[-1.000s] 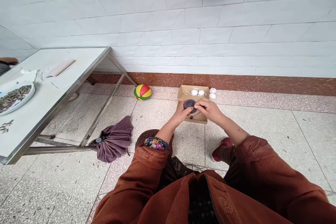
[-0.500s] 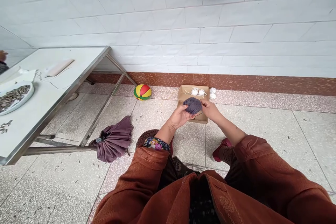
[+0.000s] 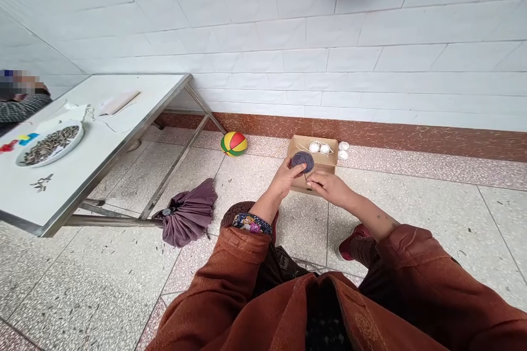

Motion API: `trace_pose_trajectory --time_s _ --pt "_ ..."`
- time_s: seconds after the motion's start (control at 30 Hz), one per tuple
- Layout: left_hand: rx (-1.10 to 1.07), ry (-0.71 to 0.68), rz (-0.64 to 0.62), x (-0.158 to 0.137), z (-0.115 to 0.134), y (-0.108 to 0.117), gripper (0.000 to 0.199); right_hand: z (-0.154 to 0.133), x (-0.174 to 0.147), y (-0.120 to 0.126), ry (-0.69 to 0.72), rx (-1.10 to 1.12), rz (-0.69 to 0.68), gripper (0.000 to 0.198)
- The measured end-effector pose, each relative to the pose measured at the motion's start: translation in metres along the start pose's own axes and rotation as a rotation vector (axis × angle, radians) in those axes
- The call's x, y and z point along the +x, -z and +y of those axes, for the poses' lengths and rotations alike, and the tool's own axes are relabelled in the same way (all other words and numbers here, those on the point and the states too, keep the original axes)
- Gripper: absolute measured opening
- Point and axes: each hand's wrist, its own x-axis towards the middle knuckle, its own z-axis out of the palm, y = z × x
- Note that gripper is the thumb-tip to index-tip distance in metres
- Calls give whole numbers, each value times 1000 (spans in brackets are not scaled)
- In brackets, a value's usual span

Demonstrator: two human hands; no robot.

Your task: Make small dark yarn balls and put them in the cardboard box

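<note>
Near the centre of the frame, we see the grey yarn ball (image 3: 302, 161) in the left hand (image 3: 285, 176), above and to the left of the fingers of the right hand (image 3: 329, 186), with the open cardboard box (image 3: 293, 144) behind and beneath it. In that box lie two white balls (image 3: 314, 146) with loose ends, and two more white balls (image 3: 343, 150) sit just beside its right edge. Toward the lower left, the gathered purple cloth (image 3: 193, 214) carries a round dark badge (image 3: 166, 211), too small for us to read. Our two hands are close together: the left is closed around the yarn ball, thumb across its face, while the right has its thumb and forefinger pinched together on a dark strand (image 3: 305, 176) at the ball's lower edge. Left of centre, we have a striped ball (image 3: 234, 143) on the floor; further left, a white surface (image 3: 158, 85) bears an oval tray (image 3: 82, 134).
</note>
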Motion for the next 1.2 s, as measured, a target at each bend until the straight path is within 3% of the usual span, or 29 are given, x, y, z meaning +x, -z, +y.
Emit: trace_pose_trajectory --time_s 0.07,0.17,0.33,0.47,0.6,0.67,0.77,0.87,1.0,1.1,1.2 --pt "81 -15 10 1 -2 0 50 -6 1 8 42 27 25 23" --pt "181 -13 -10 -1 0 -1 47 -6 5 23 5 26 171 22" --pt "242 21 -226 -7 4 -6 48 9 9 33 -93 -6 303 20" --pt "105 105 -340 -13 4 -7 68 20 11 27 -122 11 341 21" --pt "-136 124 -445 -15 6 -7 63 32 13 16 -187 50 358 19" --pt "-201 107 -414 -13 8 -7 61 36 13 9 -235 63 317 17" --pt "-193 39 -235 -8 8 -6 54 34 11 -3 -242 54 221 17" --pt "-95 -3 -48 -1 5 -3 48 22 7 -9 -162 38 119 19" --pt "92 -37 83 4 0 2 47 1 6 -2 -8 100 27 22" --pt "236 -16 56 3 -2 2 47 -6 7 13 1 112 83 21" --pt "266 28 -128 -2 -1 -1 47 -1 10 27 -44 83 220 20"
